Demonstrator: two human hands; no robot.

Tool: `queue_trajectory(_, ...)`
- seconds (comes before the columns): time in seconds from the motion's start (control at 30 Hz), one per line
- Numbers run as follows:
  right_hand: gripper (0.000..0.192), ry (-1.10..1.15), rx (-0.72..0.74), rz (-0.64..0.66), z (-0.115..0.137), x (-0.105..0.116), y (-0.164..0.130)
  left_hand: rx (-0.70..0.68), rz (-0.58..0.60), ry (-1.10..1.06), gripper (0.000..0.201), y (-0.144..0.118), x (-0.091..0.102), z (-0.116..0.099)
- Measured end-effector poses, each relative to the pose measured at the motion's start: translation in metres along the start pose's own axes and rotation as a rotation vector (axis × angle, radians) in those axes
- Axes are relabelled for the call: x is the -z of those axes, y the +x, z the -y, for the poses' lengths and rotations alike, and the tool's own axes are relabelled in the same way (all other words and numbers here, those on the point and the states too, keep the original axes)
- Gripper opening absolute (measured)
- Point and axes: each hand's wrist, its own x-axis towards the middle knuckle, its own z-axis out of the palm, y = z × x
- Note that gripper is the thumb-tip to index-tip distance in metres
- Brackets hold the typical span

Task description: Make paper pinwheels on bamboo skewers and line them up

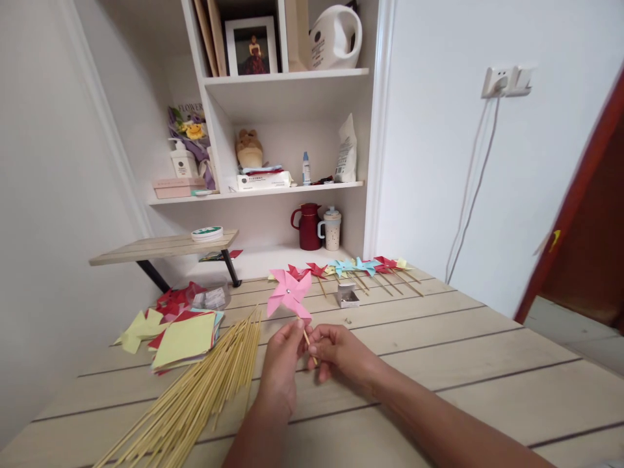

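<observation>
A pink paper pinwheel [289,293] on a thin wooden stick stands tilted above the wooden table [439,351]. My left hand [281,359] pinches the stick just below the pink vanes. My right hand [337,351] grips the lower end of the same stick, fingers curled around it. Both hands meet at the table's middle. A spread bundle of bare bamboo sticks [195,390] lies just left of my left hand.
A row of finished red, blue and yellow pinwheels [361,270] lies at the table's far edge, near a small open box [348,296]. Stacked coloured paper squares [182,338] sit at left. Shelves with a red jug [308,226] stand behind; a low riser [163,247] at back left.
</observation>
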Motion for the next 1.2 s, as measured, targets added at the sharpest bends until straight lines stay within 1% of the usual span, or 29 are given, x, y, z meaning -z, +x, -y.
queue_trajectory(0.2, 0.034, 0.011, -0.002, -0.013, 0.001, -0.001, 0.000, 0.000, 0.009, 0.019, 0.044, 0.003, 0.002, 0.004)
queue_trajectory(0.27, 0.034, 0.030, 0.004, -0.021, -0.002, -0.002, 0.002, 0.003, -0.010, 0.019, 0.045, 0.004, 0.003, 0.005)
queue_trajectory(0.4, 0.034, 0.058, 0.017, -0.052, -0.007, -0.003, 0.007, 0.054, -0.051, 0.004, 0.047, 0.009, 0.005, 0.007)
queue_trajectory(0.53, 0.031, 0.071, 0.050, -0.102, -0.009, -0.006, 0.009, 0.040, -0.071, -0.020, 0.047, 0.012, 0.006, 0.008)
queue_trajectory(0.73, 0.035, 0.066, 0.072, -0.134, -0.002, -0.007, 0.005, -0.017, -0.012, -0.010, 0.041, 0.010, 0.003, 0.007)
queue_trajectory(0.93, 0.035, 0.073, 0.077, -0.149, -0.002, -0.006, 0.003, -0.045, 0.011, 0.055, 0.039, 0.009, 0.000, 0.006)
queue_trajectory(1.07, 0.035, 0.084, 0.069, -0.132, -0.005, -0.005, 0.005, -0.081, -0.049, 0.109, 0.035, 0.009, 0.000, 0.007)
queue_trajectory(1.2, 0.040, 0.061, 0.025, -0.118, -0.007, -0.002, 0.005, -0.052, -0.097, 0.022, 0.033, 0.012, 0.002, 0.008)
